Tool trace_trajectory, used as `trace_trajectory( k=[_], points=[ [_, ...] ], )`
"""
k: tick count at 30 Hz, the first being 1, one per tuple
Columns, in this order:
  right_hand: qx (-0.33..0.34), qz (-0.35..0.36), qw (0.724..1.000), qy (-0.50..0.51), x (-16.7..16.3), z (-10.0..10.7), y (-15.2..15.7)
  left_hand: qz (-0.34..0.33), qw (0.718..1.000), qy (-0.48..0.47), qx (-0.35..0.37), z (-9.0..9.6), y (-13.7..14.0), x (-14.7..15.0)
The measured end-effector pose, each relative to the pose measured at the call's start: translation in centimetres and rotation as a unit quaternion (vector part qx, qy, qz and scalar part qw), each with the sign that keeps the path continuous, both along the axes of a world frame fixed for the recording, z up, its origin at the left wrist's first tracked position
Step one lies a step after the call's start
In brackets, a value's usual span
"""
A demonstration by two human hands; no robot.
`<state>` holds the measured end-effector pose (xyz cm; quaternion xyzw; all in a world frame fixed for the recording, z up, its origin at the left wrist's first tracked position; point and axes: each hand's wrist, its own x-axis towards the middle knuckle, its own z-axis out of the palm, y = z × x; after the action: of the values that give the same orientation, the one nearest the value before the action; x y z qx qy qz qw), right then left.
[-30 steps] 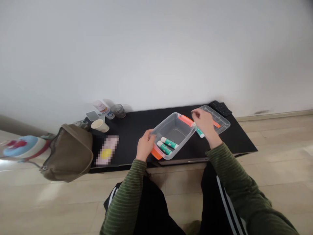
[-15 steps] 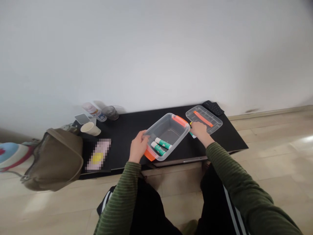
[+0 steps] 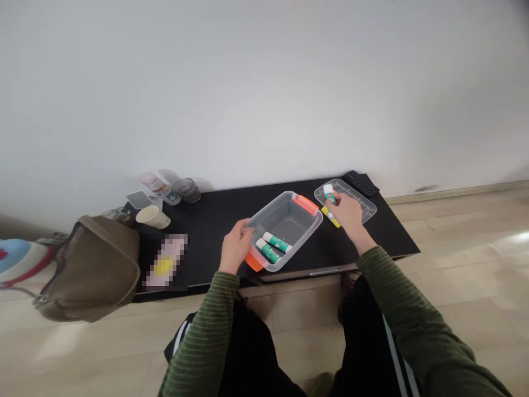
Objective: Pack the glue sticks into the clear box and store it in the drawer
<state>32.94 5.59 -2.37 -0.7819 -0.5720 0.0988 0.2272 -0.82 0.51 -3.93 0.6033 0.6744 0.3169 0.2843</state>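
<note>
My left hand (image 3: 236,246) grips the near left corner of a clear plastic box (image 3: 298,241) with orange latches. Inside the box lie two green-and-white glue sticks (image 3: 273,246), side by side toward its near end. Between the fingers of my right hand (image 3: 346,214) is another green glue stick (image 3: 329,192), its white cap pointing up and away. A yellow glue stick (image 3: 331,216) rests on the black tabletop just below that hand. Behind the hand, the clear lid (image 3: 367,208) lies flat, its orange strip mostly covered by my fingers.
On the left are a brown bag (image 3: 93,270), a paper cup (image 3: 153,217), a drinking glass (image 3: 188,191), a spray can (image 3: 159,187) and a blurred pink packet (image 3: 168,261). A dark spotted pouch (image 3: 362,183) sits by the wall behind the lid. The black table (image 3: 219,212) stands against the wall.
My right hand has lifted a green glue stick from beside the box and moved slightly up and right, uncovering the yellow one. My left hand stays on the box.
</note>
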Motion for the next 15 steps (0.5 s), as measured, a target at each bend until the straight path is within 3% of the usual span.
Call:
trace_trajectory(
  k=[3, 6, 9, 12, 15],
  points=[
    [0.146, 0.010, 0.985, 0.089, 0.0, 1.6, -0.8, -0.006, 1.000, -0.010, -0.002, 0.0, 0.2, 0.6],
    [0.194, 0.079, 0.971, 0.118, -2.1, 2.9, -1.9, -0.011, 1.000, -0.007, -0.007, 0.1, 0.5, 1.3],
    [0.135, 0.185, 0.972, 0.055, -5.1, 3.8, -2.6, -0.010, 1.000, -0.003, -0.004, 0.3, 0.8, 2.1],
    [0.010, 0.261, 0.963, -0.063, -7.8, 4.0, -2.4, -0.008, 1.000, 0.005, 0.000, 0.4, 1.0, 2.5],
    [-0.126, 0.302, 0.932, -0.156, -9.5, 3.5, -1.5, -0.012, 1.000, 0.016, 0.002, 0.5, 1.1, 2.6]
  ],
)
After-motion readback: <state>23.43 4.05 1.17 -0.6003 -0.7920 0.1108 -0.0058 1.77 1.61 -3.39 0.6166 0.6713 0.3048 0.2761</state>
